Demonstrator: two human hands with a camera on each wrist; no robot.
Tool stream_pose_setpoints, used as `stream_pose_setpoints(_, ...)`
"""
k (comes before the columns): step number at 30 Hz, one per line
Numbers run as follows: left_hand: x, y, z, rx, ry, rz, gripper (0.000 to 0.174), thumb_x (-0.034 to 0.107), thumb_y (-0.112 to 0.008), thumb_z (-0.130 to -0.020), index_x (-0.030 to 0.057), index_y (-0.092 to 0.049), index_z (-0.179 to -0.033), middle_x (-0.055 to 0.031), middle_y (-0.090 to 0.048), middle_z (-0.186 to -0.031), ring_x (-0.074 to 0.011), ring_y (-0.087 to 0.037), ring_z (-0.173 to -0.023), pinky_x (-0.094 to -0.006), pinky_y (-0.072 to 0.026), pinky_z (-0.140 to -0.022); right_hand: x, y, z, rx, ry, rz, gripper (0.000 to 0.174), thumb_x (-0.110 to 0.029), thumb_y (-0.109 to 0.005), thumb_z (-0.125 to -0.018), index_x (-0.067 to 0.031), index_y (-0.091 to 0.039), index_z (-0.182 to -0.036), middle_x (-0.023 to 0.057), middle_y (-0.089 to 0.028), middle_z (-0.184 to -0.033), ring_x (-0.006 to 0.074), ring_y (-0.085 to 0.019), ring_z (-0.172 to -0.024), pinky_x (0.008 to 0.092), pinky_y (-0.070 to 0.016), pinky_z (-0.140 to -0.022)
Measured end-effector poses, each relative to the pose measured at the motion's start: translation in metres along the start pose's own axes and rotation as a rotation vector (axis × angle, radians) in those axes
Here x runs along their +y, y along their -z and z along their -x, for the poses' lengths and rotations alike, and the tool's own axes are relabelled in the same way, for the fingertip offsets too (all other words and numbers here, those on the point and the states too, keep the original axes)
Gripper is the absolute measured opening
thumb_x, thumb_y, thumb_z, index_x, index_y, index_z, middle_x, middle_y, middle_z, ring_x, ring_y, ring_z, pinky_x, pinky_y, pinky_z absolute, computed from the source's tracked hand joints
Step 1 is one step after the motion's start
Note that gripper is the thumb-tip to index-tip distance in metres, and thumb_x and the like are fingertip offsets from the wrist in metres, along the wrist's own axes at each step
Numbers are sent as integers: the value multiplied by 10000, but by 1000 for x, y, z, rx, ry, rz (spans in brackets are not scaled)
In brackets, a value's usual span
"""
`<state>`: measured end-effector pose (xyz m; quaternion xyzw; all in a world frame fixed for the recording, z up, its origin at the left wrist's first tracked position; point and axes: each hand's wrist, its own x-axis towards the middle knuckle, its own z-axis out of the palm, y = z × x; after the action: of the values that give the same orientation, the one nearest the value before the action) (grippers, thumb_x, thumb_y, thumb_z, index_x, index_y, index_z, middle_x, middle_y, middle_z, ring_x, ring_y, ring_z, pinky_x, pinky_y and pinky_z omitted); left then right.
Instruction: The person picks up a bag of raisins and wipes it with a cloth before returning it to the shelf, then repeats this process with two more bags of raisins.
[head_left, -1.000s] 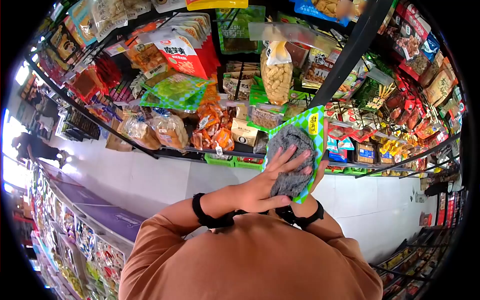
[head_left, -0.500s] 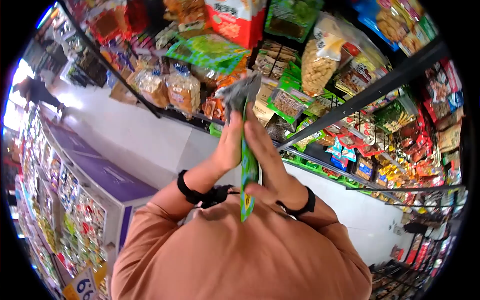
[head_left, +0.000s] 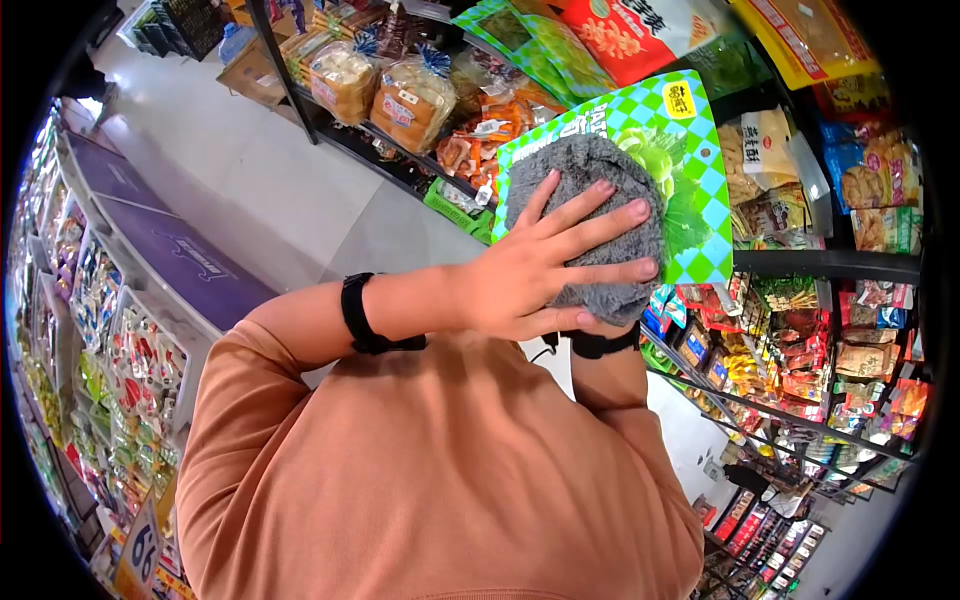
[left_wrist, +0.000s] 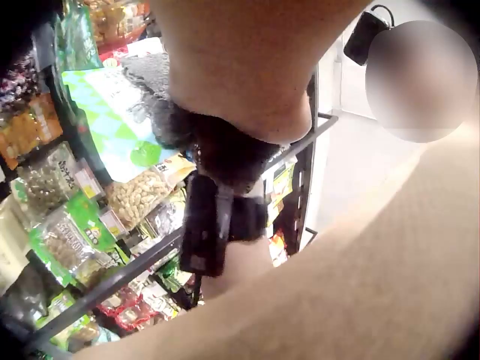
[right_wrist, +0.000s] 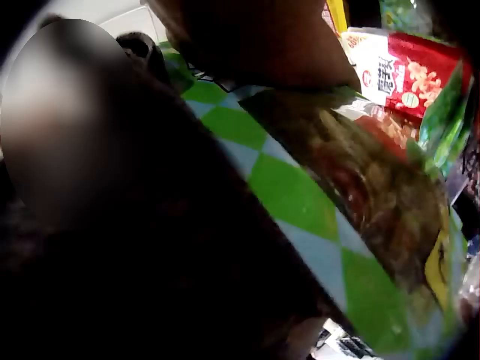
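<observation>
My left hand (head_left: 545, 265) lies with fingers spread on a grey fluffy cloth (head_left: 590, 165), pressing it against the front of a green-and-blue checked snack bag (head_left: 700, 225). Most of my right hand (head_left: 612, 328) is hidden behind the bag and cloth in the head view, with only a bit showing above its black wristband. The left wrist view shows the bag (left_wrist: 124, 131) and the cloth (left_wrist: 150, 79) beyond a banded wrist. In the right wrist view the bag's clear back window (right_wrist: 367, 195) faces the camera; deep shadow hides how the right fingers lie.
Shelves of packaged snacks stand ahead and to the right, with bagged bread (head_left: 412, 105) and a red-and-white packet (head_left: 640, 35) near the bag. A black shelf bar (head_left: 830, 264) runs beside the bag. A purple-edged display (head_left: 180, 235) stands at the left across the pale floor.
The bag was edge-on between both hands; its front now faces up, higher and to the right. My left hand has turned to lie across the cloth, and my right hand has passed behind the bag.
</observation>
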<state>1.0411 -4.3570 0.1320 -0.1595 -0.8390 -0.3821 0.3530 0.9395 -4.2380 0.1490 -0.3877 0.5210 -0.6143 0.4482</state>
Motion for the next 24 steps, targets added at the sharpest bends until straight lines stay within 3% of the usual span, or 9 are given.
stream_pose_setpoints(5,-23,33,7,111,-24,-22,495,479,-380,-900,273,-506,-1332,-96,-218,-1519,-363,-140,-1401,-625,-28,-1064,13,-30,-25,274,246,-177,761,-519,-447,-894,-22,-242,-1433,181,-223,-1492,303,-233,-1377,411,-183,-1118)
stream_pose_setpoints(7,-33,41,-2,334,85,82,572,420,-362,-927,35,-436,-1344,-159,-268,-1485,-353,-167,-1395,-544,-86,-1093,15,-42,-30,366,246,-174,746,-493,-470,-891,-6,-273,-1422,200,-232,-1485,321,-230,-1379,408,-191,-1113)
stream_pose_setpoints(9,-47,28,-20,626,166,403,640,508,-277,-951,33,-418,-1356,-192,-386,-1395,-280,-314,-1328,-389,-207,-1087,14,-56,-34,429,217,-114,731,-467,-494,-889,9,-303,-1410,220,-241,-1479,340,-227,-1381,405,-200,-1108)
stream_pose_setpoints(10,-41,36,-11,448,586,734,592,496,-284,-970,35,-443,-1306,-119,-511,-1227,-181,-466,-1153,-305,-338,-990,8,-65,-37,320,267,80,781,-509,-498,-865,19,-306,-1408,234,-233,-1480,357,-216,-1384,409,-169,-1111)
stream_pose_setpoints(12,-35,38,-20,446,732,1148,576,520,-314,-966,51,-459,-1268,-57,-539,-1126,-128,-502,-1052,-292,-379,-938,3,-48,-58,30,702,661,883,-606,-471,-827,21,-283,-1419,259,-218,-1479,386,-174,-1392,450,-123,-1111)
stream_pose_setpoints(15,-8,19,-33,468,866,1327,604,523,-328,-964,50,-412,-1329,-49,-500,-1242,-129,-464,-1131,-285,-347,-992,33,-17,-50,212,825,863,877,-648,-392,-849,-7,-264,-1434,260,-186,-1488,402,-147,-1394,480,-107,-1107)
stream_pose_setpoints(16,-10,9,-29,348,753,1254,621,531,-329,-960,47,-401,-1342,-58,-489,-1263,-135,-457,-1142,-286,-338,-1002,46,-27,-17,453,326,660,888,-674,-354,-855,-18,-242,-1443,244,-200,-1488,397,-187,-1381,474,-129,-1104)
stream_pose_setpoints(21,-9,-28,-15,65,149,507,550,308,-401,-938,-19,-312,-1371,-175,-264,-1472,-333,-163,-1393,-531,-79,-1094,28,-18,39,575,333,-101,840,-634,-360,-872,-15,-254,-1431,231,-241,-1467,376,-227,-1361,459,-151,-1104)
stream_pose_setpoints(24,8,-41,-6,-102,-35,277,535,388,-461,-879,168,-430,-1366,-115,-230,-1509,-371,-146,-1395,-619,-50,-1062,19,-1,57,605,360,-182,812,-609,-364,-883,-12,-261,-1424,223,-265,-1454,364,-251,-1349,450,-164,-1104)
